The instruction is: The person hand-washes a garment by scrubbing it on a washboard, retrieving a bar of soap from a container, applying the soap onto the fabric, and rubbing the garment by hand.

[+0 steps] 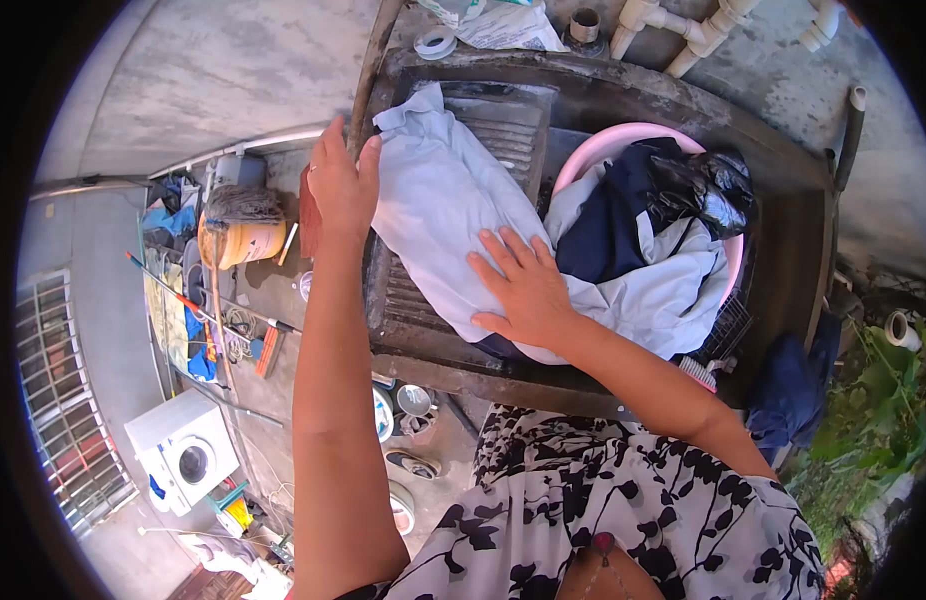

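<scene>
A white garment (433, 180) is spread over the ridged washboard (508, 130) of a dark stone sink, and its lower right end runs into a pink basin (613, 140). My right hand (523, 295) lies flat on the cloth with its fingers apart. My left hand (345, 185) is raised at the sink's left edge, beside the garment's upper left side; its fingers are stretched out and it holds nothing. In the basin are navy blue cloth (605, 228), more white cloth and a shiny black plastic-like piece (721, 190).
A scrub brush (697, 372) and a dark wire rack (725, 328) lie by the basin. A white ring-shaped roll (435, 42) sits at the back edge near pipes (693, 30). To the left stand a yellow bucket (253, 240) and a white washing machine (183, 450).
</scene>
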Demonstrator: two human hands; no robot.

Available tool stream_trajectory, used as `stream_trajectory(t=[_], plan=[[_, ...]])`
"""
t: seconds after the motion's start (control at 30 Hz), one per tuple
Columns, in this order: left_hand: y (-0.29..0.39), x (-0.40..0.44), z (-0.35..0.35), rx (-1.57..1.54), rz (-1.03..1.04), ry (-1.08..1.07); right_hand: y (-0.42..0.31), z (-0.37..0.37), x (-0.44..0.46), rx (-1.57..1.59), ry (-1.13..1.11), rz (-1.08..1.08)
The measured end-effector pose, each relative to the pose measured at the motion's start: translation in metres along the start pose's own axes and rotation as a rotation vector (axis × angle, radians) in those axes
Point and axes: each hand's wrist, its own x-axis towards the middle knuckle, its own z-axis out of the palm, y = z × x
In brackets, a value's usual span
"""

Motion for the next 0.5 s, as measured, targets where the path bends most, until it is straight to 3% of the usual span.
stream_trajectory(t=[0.03, 0.1, 0.17, 0.33, 0.5], plan=[[0.007, -0.010, 0.005, 0.000, -0.003, -0.007, -0.002, -0.001, -0.003, 0.003, -0.005, 0.004], [0.022, -0.030, 0.016, 0.006, 0.291, -0.068, -0.007, -0.002, -0.003, -0.007, 0.000, 0.062], [0.040, -0.056, 0.032, 0.218, 0.411, -0.175, -0.009, -0.002, -0.004, -0.011, -0.001, 0.066], [-0.013, -0.057, 0.083, 0.293, 0.279, -0.220, -0.002, 0.010, -0.002, 0.009, 0.055, 0.054], [-0.011, -0.032, 0.059, 0.107, 0.255, -0.304, -0.010, 0.001, -0.005, -0.023, 0.007, 0.089]])
